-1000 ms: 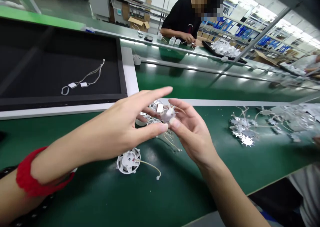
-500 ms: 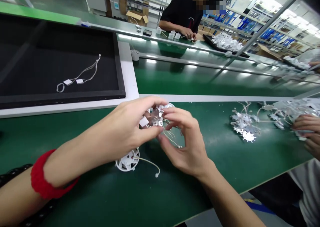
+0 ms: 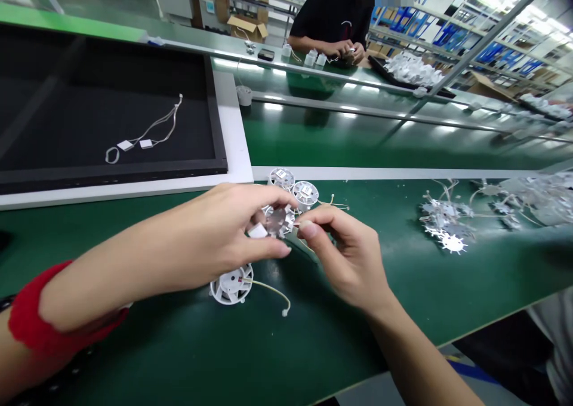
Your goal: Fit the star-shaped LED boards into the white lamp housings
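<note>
My left hand (image 3: 233,224) is curled round a shiny metal plate (image 3: 278,220) with small tabs along its edge; a white square piece (image 3: 258,231) shows beside it. Thumb and index finger of my right hand (image 3: 347,251) are pinched together at the plate's right edge, on a thin wire there. Behind the hands sit two round white parts (image 3: 305,194) with pale wires. A white spoked round part (image 3: 231,285) lies under my left hand, its cable (image 3: 271,291) running right to a small connector.
At the left, a black tray (image 3: 188,119) holds wired white pieces (image 3: 146,144). Silver star-shaped plates (image 3: 447,221) with wires lie on the right. Across the bench a person (image 3: 333,12) works near a tray of white parts (image 3: 414,70).
My right fingers have closed into a pinch beside the plate, and my left thumb has lowered. The two round parts behind are now uncovered. Another person's hand at the right has left view.
</note>
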`<state>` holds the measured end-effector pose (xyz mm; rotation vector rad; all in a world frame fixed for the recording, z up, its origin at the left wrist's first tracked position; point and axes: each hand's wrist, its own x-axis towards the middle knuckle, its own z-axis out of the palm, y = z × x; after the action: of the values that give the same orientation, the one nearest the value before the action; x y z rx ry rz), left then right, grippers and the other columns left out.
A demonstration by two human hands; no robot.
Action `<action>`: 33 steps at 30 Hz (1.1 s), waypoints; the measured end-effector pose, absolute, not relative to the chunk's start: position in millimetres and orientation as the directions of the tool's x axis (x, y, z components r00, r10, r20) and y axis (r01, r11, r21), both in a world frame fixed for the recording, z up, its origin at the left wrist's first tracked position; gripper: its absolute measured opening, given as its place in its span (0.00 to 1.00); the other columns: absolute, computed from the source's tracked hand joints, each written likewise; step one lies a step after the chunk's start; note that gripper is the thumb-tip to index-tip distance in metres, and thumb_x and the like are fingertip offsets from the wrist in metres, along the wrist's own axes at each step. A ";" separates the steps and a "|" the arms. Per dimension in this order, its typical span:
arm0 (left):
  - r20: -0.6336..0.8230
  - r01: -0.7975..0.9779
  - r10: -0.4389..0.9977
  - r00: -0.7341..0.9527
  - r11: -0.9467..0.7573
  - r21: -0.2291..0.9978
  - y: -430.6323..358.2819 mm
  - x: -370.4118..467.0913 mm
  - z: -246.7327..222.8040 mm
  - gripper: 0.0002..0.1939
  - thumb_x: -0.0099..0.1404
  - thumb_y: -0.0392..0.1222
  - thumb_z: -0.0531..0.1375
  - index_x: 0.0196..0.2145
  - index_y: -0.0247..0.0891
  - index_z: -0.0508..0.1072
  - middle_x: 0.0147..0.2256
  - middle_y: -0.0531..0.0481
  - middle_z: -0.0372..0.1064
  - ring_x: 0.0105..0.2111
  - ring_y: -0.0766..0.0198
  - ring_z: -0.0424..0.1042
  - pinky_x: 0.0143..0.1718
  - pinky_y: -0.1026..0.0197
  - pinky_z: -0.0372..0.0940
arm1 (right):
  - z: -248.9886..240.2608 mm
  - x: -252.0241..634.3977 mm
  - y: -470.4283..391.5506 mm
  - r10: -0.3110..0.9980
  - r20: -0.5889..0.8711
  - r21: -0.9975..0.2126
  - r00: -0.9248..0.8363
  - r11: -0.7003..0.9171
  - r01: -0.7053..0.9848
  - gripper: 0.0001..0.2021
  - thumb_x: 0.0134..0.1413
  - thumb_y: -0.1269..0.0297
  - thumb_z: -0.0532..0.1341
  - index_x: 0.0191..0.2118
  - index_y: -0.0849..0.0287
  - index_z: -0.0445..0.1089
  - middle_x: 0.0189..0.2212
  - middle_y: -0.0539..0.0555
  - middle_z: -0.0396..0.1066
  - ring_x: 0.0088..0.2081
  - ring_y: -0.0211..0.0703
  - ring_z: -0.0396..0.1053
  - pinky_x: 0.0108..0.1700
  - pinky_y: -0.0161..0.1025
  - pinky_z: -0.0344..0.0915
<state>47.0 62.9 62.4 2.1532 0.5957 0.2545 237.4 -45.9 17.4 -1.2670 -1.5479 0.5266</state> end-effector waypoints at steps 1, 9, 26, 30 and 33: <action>-0.128 0.361 0.486 0.864 -0.424 0.830 63.4 46.7 64.8 0.17 0.67 0.53 0.66 0.51 0.48 0.76 0.28 0.55 0.74 0.24 0.60 0.71 0.19 0.62 0.61 | 16.6 236.5 -46.8 0.881 0.469 -0.784 0.059 0.384 0.488 0.07 0.69 0.70 0.62 0.37 0.54 0.75 0.33 0.48 0.79 0.33 0.37 0.72 0.37 0.36 0.69; -0.343 0.434 0.410 0.845 -0.151 0.888 71.2 43.3 74.4 0.25 0.65 0.55 0.68 0.57 0.48 0.76 0.29 0.53 0.76 0.26 0.61 0.74 0.21 0.66 0.65 | 17.3 234.5 -47.7 0.948 0.315 -0.849 0.038 0.264 0.457 0.09 0.71 0.66 0.59 0.36 0.55 0.73 0.31 0.48 0.79 0.30 0.36 0.74 0.32 0.35 0.68; -0.379 0.352 0.329 0.865 0.141 0.925 75.1 42.3 65.6 0.30 0.71 0.71 0.57 0.40 0.40 0.80 0.36 0.47 0.82 0.18 0.67 0.75 0.25 0.66 0.73 | 21.1 228.8 -52.0 0.978 0.206 -0.939 0.045 0.184 0.292 0.08 0.69 0.62 0.62 0.36 0.56 0.73 0.28 0.49 0.80 0.29 0.38 0.77 0.32 0.35 0.71; -0.372 0.361 0.330 0.868 0.096 0.928 72.7 42.0 65.9 0.34 0.70 0.74 0.55 0.36 0.39 0.78 0.31 0.47 0.81 0.19 0.64 0.76 0.28 0.63 0.75 | 23.3 227.3 -50.7 0.988 0.148 -0.957 0.036 0.134 0.257 0.08 0.67 0.61 0.65 0.34 0.56 0.74 0.28 0.50 0.80 0.29 0.39 0.77 0.32 0.36 0.72; -0.322 0.330 0.355 0.878 0.040 0.943 68.7 44.1 63.9 0.33 0.71 0.75 0.53 0.36 0.41 0.77 0.32 0.50 0.80 0.18 0.66 0.74 0.25 0.64 0.72 | 22.8 226.1 -50.6 0.995 0.099 -0.981 0.007 0.096 0.170 0.08 0.68 0.61 0.64 0.36 0.56 0.74 0.28 0.50 0.82 0.29 0.39 0.78 0.33 0.37 0.73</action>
<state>44.1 68.7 63.9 1.5568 0.5553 0.0207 226.1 -50.6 22.8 -1.2656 -1.3667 1.0395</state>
